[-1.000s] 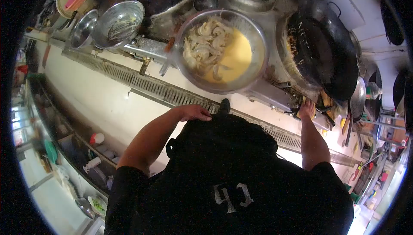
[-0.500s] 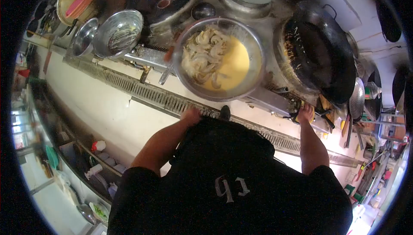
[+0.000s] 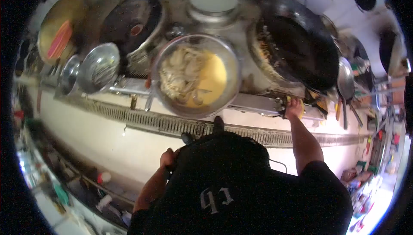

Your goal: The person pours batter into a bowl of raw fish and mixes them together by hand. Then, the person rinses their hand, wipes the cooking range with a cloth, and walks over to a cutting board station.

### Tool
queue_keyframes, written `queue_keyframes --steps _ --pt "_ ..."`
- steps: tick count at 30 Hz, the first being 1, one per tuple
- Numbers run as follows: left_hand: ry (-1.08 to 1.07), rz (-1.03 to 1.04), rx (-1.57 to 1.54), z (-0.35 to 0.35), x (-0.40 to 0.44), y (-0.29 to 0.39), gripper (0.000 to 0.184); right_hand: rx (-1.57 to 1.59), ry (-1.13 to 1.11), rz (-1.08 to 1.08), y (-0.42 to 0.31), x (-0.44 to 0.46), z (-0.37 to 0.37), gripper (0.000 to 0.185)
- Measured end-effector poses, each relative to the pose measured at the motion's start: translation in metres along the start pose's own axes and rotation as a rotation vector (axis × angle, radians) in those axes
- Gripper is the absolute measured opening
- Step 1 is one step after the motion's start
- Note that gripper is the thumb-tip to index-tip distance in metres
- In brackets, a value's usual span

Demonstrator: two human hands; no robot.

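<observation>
My right hand (image 3: 294,108) is closed at the stove's front edge, by the control fittings and something yellow. What its fingers grip is not clear. My left hand (image 3: 168,158) is curled beside my waist against the dark clothing, and anything inside it is hidden. In front of me a large metal bowl (image 3: 234,69) holds peeled shrimp (image 3: 178,78) on its left side and yellow liquid (image 3: 213,80) on its right. Right of the bowl, a big black wok (image 3: 301,50) sits tilted on a burner.
A second wok (image 3: 129,24) stands at the back left. Two metal bowls, the nearer one a steel bowl (image 3: 99,69) with white residue, lie at the left edge. A round lidded pot (image 3: 213,0) stands behind. Ladles (image 3: 345,80) hang at right. A floor drain grate (image 3: 163,123) runs below.
My view has shifted, so the stove items appear further left and the bowl lower. My left hand has drawn back toward my waist. My right hand stays at the stove's front edge.
</observation>
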State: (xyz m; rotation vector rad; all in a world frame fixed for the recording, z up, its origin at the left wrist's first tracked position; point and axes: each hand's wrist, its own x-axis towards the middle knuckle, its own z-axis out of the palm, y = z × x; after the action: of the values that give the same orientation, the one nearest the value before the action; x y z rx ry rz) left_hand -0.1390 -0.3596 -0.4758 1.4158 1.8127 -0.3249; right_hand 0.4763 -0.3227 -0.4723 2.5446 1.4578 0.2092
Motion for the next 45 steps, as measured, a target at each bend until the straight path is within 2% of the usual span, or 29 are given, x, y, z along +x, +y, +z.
queue_keyframes --steps 4,8,12,14,15,16,18,19,20,21,22,23,24,26,28,30,31,32,34,35,36,38,39,40,41,42,43,44,45 --pt "-0.116 0.044 0.088 0.003 0.010 0.000 0.037 0.121 -0.016 0.078 -0.003 -0.002 -0.001 0.047" --pt "-0.003 0.053 0.123 0.007 0.016 -0.021 0.037 0.122 -0.063 0.117 -0.005 -0.004 -0.008 0.048" --pt "-0.036 -0.006 0.086 0.013 0.040 -0.076 0.027 0.190 0.092 0.069 -0.002 -0.004 0.000 0.044" --pt "-0.017 0.209 0.173 0.020 0.057 -0.115 0.020 0.218 0.168 0.048 0.000 -0.009 -0.001 0.042" --pt "0.086 0.388 0.054 0.057 0.094 -0.174 0.016 0.270 0.258 0.089 -0.005 -0.014 -0.011 0.040" --pt "0.087 0.400 0.059 0.048 0.090 -0.159 0.016 0.322 0.349 0.130 -0.012 -0.020 -0.021 0.040" --pt "-0.052 -0.190 -0.427 0.020 0.069 -0.113 0.015 0.346 0.383 0.200 -0.020 -0.039 -0.028 0.041" --pt "-0.036 0.067 -0.266 0.025 0.073 -0.121 0.018 0.390 0.367 0.217 -0.021 -0.051 -0.028 0.041" --pt "-0.087 -0.154 -0.612 0.015 0.067 -0.103 0.019 0.432 0.350 0.236 -0.021 -0.066 -0.027 0.041" --pt "-0.081 -0.081 -0.588 0.010 0.054 -0.087 0.018 0.429 0.352 0.257 -0.020 -0.084 -0.026 0.041" --pt "-0.080 -0.005 -0.562 0.006 0.050 -0.078 0.018 0.441 0.270 0.287 -0.019 -0.106 -0.026 0.041" --pt "-0.182 -0.087 -0.367 0.012 0.065 -0.080 0.013 0.453 0.189 0.319 -0.016 -0.129 -0.027 0.040" --pt "-0.097 0.580 -0.209 0.071 0.134 -0.171 0.011 0.465 0.109 0.353 -0.014 -0.152 -0.027 0.040" --pt "-0.191 0.586 0.070 0.064 0.131 -0.151 0.013 0.506 -0.061 0.467 -0.004 -0.202 -0.027 0.036" --pt "-0.271 0.623 0.142 0.067 0.152 -0.154 0.011 0.497 -0.148 0.501 0.015 -0.262 -0.003 0.031" --pt "-0.285 0.830 0.611 0.054 0.155 -0.139 0.012 0.510 -0.319 0.606 0.028 -0.316 -0.001 0.024" --pt "-0.298 0.782 0.445 0.068 0.182 -0.157 0.013 0.475 -0.397 0.550 0.044 -0.352 0.026 0.022" --pt "-0.293 0.746 0.574 0.061 0.183 -0.145 0.012 0.443 -0.476 0.491 0.060 -0.380 0.055 0.020" --pt "-0.396 0.668 -0.157 0.070 0.221 -0.164 0.011 0.000 -0.986 0.048 0.074 -0.396 0.045 0.021" --pt "-0.103 0.660 0.316 0.081 0.213 -0.145 0.009 0.018 -0.983 0.055 0.087 -0.417 0.064 0.021" --pt "-0.092 0.668 0.332 0.069 0.188 -0.121 0.009 0.113 -0.868 0.070 0.110 -0.450 0.102 0.019" --pt "-0.267 0.272 0.094 0.055 0.128 -0.027 0.008 0.223 -0.735 0.091 0.134 -0.468 0.136 0.017" --pt "-0.426 0.668 -0.482 0.094 0.206 -0.091 0.013 0.369 -0.683 0.169 0.145 -0.465 0.132 0.017" --pt "-0.421 0.686 -0.458 0.104 0.176 -0.061 0.013 0.516 -0.626 0.253 0.157 -0.463 0.133 0.018" --pt "-0.252 0.637 0.138 0.105 0.147 -0.025 0.016 0.349 -0.630 0.100 0.173 -0.457 0.141 0.018" --pt "-0.062 0.545 0.721 0.106 0.110 0.026 0.020 0.366 -0.626 0.120 0.191 -0.454 0.151 0.018" --pt "-0.254 0.398 0.498 0.147 0.169 -0.011 0.028 0.510 -0.458 0.159 0.208 -0.454 0.160 0.020" --pt "-0.255 0.400 0.524 0.154 0.129 0.018 0.028 0.650 -0.288 0.200 0.223 -0.459 0.169 0.022" --pt "-0.247 0.523 0.708 0.162 0.091 0.067 0.028 0.667 -0.289 0.221 0.236 -0.462 0.162 0.022"
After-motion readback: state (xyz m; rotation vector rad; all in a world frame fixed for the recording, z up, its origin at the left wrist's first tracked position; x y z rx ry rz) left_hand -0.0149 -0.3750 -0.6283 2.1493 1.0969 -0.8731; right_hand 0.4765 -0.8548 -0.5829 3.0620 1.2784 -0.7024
